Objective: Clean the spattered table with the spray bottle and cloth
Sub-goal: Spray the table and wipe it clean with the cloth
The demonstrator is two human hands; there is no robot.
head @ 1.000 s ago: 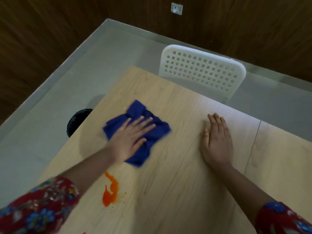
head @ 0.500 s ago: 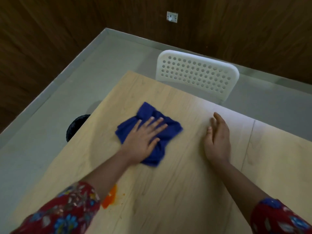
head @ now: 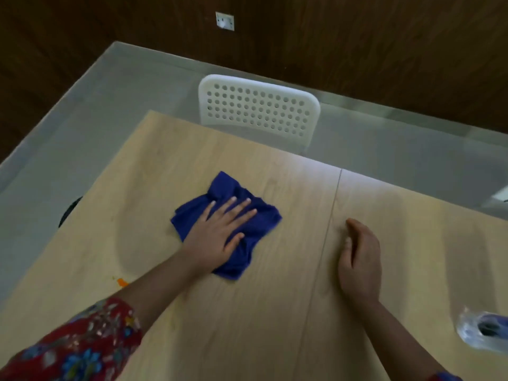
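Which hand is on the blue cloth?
The left hand, the one with its fingers spread flat on top of the blue cloth. The right hand rests on its side on the bare wooden table, touching no cloth.

You have a single view, worn on your head, looking forward and steeply down onto the surface [head: 275, 325] from close above. Your left hand [head: 217, 232] and right hand [head: 360, 259] sit mid-frame, near the lens. It faces the far edge, where a white chair [head: 258, 111] stands, with floor [head: 110, 111] and dark wooden wall [head: 357, 37] beyond.
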